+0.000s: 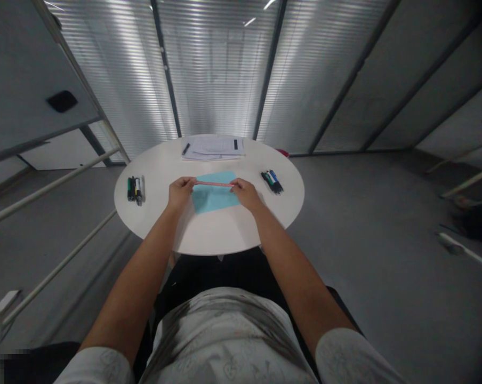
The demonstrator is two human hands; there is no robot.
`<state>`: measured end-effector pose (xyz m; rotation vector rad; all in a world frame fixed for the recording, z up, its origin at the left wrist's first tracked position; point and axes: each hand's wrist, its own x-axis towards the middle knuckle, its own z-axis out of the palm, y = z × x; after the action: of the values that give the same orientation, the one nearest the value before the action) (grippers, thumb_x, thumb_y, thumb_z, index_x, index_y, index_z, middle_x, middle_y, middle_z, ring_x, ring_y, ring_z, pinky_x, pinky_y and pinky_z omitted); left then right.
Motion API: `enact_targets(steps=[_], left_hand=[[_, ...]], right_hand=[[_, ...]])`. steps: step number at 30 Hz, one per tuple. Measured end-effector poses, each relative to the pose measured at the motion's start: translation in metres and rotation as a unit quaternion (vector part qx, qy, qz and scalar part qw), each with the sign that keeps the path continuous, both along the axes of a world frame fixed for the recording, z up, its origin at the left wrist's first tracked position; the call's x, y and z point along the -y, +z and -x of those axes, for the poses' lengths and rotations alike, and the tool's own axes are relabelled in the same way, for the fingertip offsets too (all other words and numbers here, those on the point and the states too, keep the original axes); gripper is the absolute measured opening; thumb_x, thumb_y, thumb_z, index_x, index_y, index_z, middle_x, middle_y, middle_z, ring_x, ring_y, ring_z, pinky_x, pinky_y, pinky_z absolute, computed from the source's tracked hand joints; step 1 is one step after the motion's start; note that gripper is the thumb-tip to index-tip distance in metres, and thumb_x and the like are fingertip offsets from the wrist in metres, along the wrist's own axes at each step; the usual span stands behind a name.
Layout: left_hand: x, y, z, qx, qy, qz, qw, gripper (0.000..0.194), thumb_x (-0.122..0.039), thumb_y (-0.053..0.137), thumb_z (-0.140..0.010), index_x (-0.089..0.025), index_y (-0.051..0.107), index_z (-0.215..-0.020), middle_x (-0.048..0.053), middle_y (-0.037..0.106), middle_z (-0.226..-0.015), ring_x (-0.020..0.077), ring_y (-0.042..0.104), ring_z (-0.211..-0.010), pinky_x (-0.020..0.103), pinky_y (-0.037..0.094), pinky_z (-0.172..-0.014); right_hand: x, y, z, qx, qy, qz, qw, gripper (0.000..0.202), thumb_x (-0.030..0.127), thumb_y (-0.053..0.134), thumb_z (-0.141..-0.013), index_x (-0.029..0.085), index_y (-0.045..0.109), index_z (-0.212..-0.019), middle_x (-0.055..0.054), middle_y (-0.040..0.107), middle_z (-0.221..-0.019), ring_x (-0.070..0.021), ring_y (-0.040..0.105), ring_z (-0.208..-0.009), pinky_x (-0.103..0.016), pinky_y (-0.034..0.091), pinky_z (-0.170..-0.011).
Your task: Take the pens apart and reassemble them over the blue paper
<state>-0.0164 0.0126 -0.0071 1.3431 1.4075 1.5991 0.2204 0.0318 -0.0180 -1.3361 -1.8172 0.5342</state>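
A thin pink strip (214,184) is stretched nearly level between my two hands, above a light blue sheet (213,200) on the round white table. My left hand (182,191) pinches the strip's left end near the sheet's left edge. At the other end, the fingers of my right hand (244,192) are closed on the strip, over the sheet's right edge. Both hands partly cover the sheet's sides. What the strip is made of cannot be made out.
Several markers (134,190) lie at the left of the white table (213,234), and several pens (272,182) at its right. Papers (213,148) with a dark pen (185,149) are at the far edge. White metal rails (53,193) stand at the left.
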Motion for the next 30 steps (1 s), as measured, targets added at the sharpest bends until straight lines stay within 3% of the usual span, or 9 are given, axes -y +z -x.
enact_targets(steps=[4,10,17,25,30], left_hand=[[0.001,0.001,-0.001,0.013,0.001,-0.001,1.000,0.026,-0.039,0.063,-0.072,-0.014,0.069,-0.078,-0.002,0.050,-0.053,0.0090,0.041,-0.051,0.024,0.034,-0.052],[0.001,-0.002,-0.003,-0.011,0.005,-0.010,1.000,0.026,-0.039,0.063,-0.073,-0.014,0.069,-0.076,0.000,0.055,-0.057,0.0098,0.043,-0.052,0.024,0.035,-0.052],[0.001,-0.004,-0.004,-0.035,-0.013,-0.007,0.999,0.026,-0.040,0.063,-0.074,-0.015,0.069,-0.074,0.001,0.057,-0.058,0.0099,0.044,-0.052,0.025,0.035,-0.052],[0.000,-0.007,-0.004,-0.050,-0.024,-0.008,0.998,0.032,-0.046,0.057,-0.078,-0.015,0.065,-0.069,0.002,0.059,-0.059,0.0094,0.045,-0.050,0.023,0.035,-0.050],[-0.003,-0.009,-0.003,-0.006,-0.043,-0.007,0.999,0.027,-0.042,0.061,-0.076,-0.015,0.064,-0.072,0.001,0.059,-0.061,0.0084,0.043,-0.046,0.023,0.032,-0.044]], right_hand=[[0.001,0.004,0.005,-0.118,0.037,0.037,0.992,0.020,0.024,0.046,-0.077,0.020,0.066,-0.081,0.002,0.065,-0.065,-0.0107,0.055,-0.055,-0.020,0.042,-0.055],[0.007,0.015,0.010,-0.265,0.086,0.141,0.950,0.025,0.035,0.048,-0.075,0.018,0.064,-0.084,0.002,0.062,-0.057,-0.0073,0.047,-0.038,-0.018,0.029,-0.037],[0.004,0.014,0.009,-0.332,0.116,0.154,0.923,0.026,0.038,0.052,-0.079,0.019,0.062,-0.092,0.002,0.064,-0.062,-0.0072,0.050,-0.038,-0.017,0.029,-0.034],[0.004,0.014,0.010,-0.363,0.100,0.169,0.911,0.023,0.040,0.055,-0.084,0.019,0.059,-0.091,0.003,0.063,-0.066,-0.0060,0.050,-0.039,-0.017,0.032,-0.036],[0.005,0.015,0.009,-0.367,0.091,0.183,0.908,0.022,0.039,0.056,-0.085,0.019,0.057,-0.093,0.002,0.064,-0.068,-0.0063,0.051,-0.040,-0.017,0.033,-0.036]])
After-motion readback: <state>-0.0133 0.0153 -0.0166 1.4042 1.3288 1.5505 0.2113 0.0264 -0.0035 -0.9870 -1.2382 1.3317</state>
